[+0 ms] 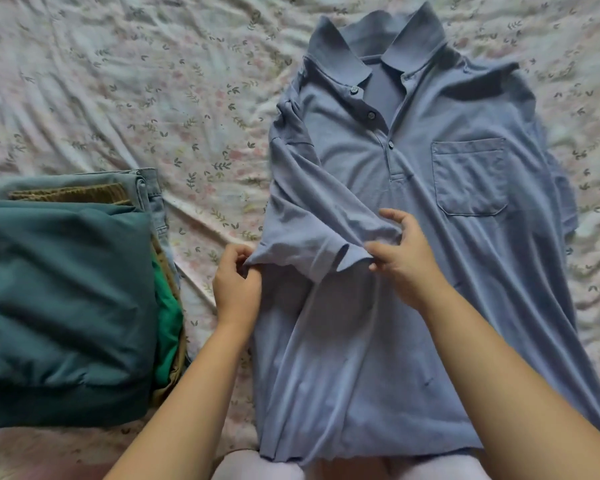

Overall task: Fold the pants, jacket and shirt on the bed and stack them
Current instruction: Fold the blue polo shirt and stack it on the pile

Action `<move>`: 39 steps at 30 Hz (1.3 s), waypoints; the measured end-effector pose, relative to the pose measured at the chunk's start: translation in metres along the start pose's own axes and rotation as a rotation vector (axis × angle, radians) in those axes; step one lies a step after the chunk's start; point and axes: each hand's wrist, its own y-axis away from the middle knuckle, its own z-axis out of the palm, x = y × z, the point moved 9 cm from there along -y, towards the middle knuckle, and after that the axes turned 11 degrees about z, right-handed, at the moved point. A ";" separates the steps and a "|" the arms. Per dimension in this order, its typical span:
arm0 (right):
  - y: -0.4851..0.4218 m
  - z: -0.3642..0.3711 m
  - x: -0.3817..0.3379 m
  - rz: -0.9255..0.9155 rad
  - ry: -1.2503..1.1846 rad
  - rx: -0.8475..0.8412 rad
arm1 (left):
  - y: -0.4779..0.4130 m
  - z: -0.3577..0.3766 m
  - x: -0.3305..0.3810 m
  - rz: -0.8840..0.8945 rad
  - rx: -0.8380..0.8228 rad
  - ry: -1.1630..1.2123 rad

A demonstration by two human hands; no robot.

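Note:
A blue polo shirt [430, 188] lies face up on the bed, collar at the far end, chest pocket on the right. Its left sleeve is folded inward across the front. My left hand [236, 282] pinches the sleeve's outer corner at the shirt's left edge. My right hand [402, 258] pinches the sleeve's hem near the shirt's middle. To the left sits a stack with a folded teal jacket [63, 299] on top and folded pants [84, 190] showing beneath it.
A floral bed sheet [153, 91], heavily wrinkled, covers the whole surface. Green and tan cloth edges [168, 317] stick out of the stack's right side. The shirt's bottom hem hangs over my lap at the near edge.

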 end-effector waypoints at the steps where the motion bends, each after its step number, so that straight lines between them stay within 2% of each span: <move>1: 0.000 -0.006 0.004 -0.013 0.135 0.037 | -0.001 0.001 -0.002 -0.006 -0.020 0.000; 4: -0.002 -0.024 0.007 -0.070 0.326 0.227 | -0.004 0.004 -0.006 -0.024 -0.068 0.021; 7: 0.016 -0.030 -0.022 -0.345 0.506 0.432 | -0.005 0.007 -0.004 -0.034 -0.123 0.015; 9: 0.027 -0.009 -0.029 -0.528 0.693 0.343 | -0.002 0.008 0.005 0.061 -0.158 -0.100; 11: 0.025 0.013 -0.017 -0.563 0.907 0.204 | 0.002 0.003 0.029 0.312 -0.101 -0.299; 14: 0.017 0.014 -0.007 -0.575 1.041 0.201 | 0.020 0.012 0.058 0.611 -0.046 -0.379; 16: 0.016 0.013 -0.010 -0.634 1.061 0.218 | 0.030 0.034 0.058 0.656 -0.134 -0.401; 19: 0.013 0.011 -0.013 -0.681 1.114 0.203 | 0.037 0.062 0.039 0.572 -0.263 -0.570; 22: 0.012 0.017 -0.013 -0.748 1.238 0.131 | 0.037 0.063 0.029 0.509 -0.244 -0.609; 24: 0.010 0.019 -0.013 -0.747 1.309 0.092 | 0.036 0.058 0.030 0.475 -0.209 -0.507; 27: 0.012 0.022 -0.019 -0.707 1.335 0.083 | 0.037 0.046 0.026 0.330 -0.170 -0.251; 30: 0.018 0.036 -0.017 -0.665 1.358 0.048 | 0.042 0.037 0.025 0.229 -0.151 -0.110; 33: 0.026 0.056 -0.012 -0.741 1.341 0.027 | 0.048 0.034 0.023 0.151 -0.133 -0.038; 35: 0.024 0.059 -0.011 -0.719 1.301 0.018 | 0.051 0.029 0.022 0.104 -0.102 -0.012; 37: 0.022 0.059 -0.013 -0.704 1.270 0.013 | 0.055 0.024 0.025 0.091 -0.062 -0.015; 39: 0.028 0.064 -0.015 -0.770 1.279 -0.002 | 0.059 0.020 0.030 0.093 -0.027 -0.020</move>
